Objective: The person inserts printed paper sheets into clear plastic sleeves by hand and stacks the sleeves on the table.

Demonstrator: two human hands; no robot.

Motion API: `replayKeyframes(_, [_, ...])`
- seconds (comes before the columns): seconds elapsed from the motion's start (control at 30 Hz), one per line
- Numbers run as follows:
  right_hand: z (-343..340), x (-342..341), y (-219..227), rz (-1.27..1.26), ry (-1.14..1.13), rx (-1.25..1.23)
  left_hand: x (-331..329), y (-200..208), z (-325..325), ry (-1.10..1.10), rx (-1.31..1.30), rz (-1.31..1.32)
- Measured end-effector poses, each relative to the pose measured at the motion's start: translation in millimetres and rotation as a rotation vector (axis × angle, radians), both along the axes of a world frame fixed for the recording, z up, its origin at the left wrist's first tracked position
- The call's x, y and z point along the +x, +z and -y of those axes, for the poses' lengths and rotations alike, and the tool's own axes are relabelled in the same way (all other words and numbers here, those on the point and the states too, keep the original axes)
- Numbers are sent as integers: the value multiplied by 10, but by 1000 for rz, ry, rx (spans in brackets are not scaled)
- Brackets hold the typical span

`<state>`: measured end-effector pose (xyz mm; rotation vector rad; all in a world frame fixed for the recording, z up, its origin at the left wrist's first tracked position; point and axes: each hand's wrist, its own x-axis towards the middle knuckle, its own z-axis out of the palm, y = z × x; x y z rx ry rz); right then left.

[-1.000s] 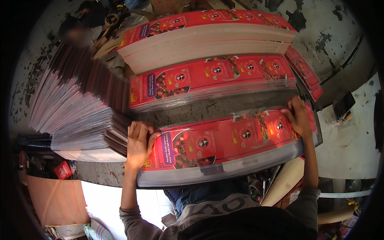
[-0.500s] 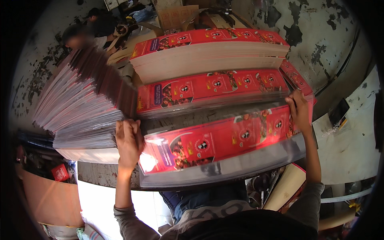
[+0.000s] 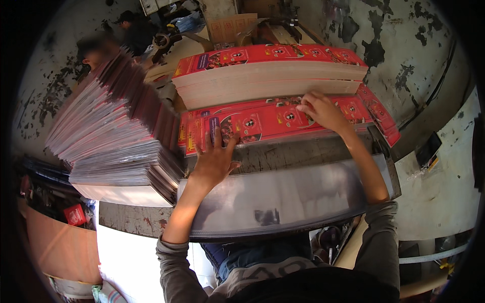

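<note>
A row of long red printed strips (image 3: 275, 121) lies across the bench. My left hand (image 3: 211, 160) rests on their left part, its fingers spread and flat. Over the middle of the same strips is my right hand (image 3: 326, 112), with its fingers curled in; what they pinch, if anything, is hidden. Below both hands lies a stack of long clear plastic sheets (image 3: 303, 194), bare on top and shiny. My right forearm crosses above its right end. To the left leans a tall fanned pile of plastic-covered strips (image 3: 113, 136), close to my left hand.
Behind the strips stands a thick stack of red printed strips (image 3: 270, 70) with pale edges. Another red strip (image 3: 378, 113) lies slanted at the right. The worn dark bench (image 3: 283, 154) shows between the rows. A person (image 3: 96, 50) is at the far left.
Both hands have moved up and away from the front stack, the right also leftward. The red strip they held over the plastic sheets is gone from there. My left hand has opened.
</note>
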<state>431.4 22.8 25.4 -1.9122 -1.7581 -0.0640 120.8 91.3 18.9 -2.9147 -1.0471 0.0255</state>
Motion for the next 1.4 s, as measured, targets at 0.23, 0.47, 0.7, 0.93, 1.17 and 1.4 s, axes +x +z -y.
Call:
replayKeyframes(0.23, [-131,-355,-226,297,30,-126,29,-119,-184,169,-17,-55])
replayKeyframes(0.47, [-250,-405,-309,360,-105,-151,16,-333,-440,48,87,80])
replayKeyframes(0.7, [-459,-473,307,347,41,226,-4,-395,-546,31,133,152])
replayKeyframes(0.93, [-1007,-14,352,529,-47,532,0,-411,-563,26,182,154])
replayKeyframes(1.17, [-940,-125,355,399,-77,596,-4,-441,-568,31,184,145])
replayKeyframes(1.4, [-916,-159,407,413,-71,666,22,-442,-591,64,181,144])
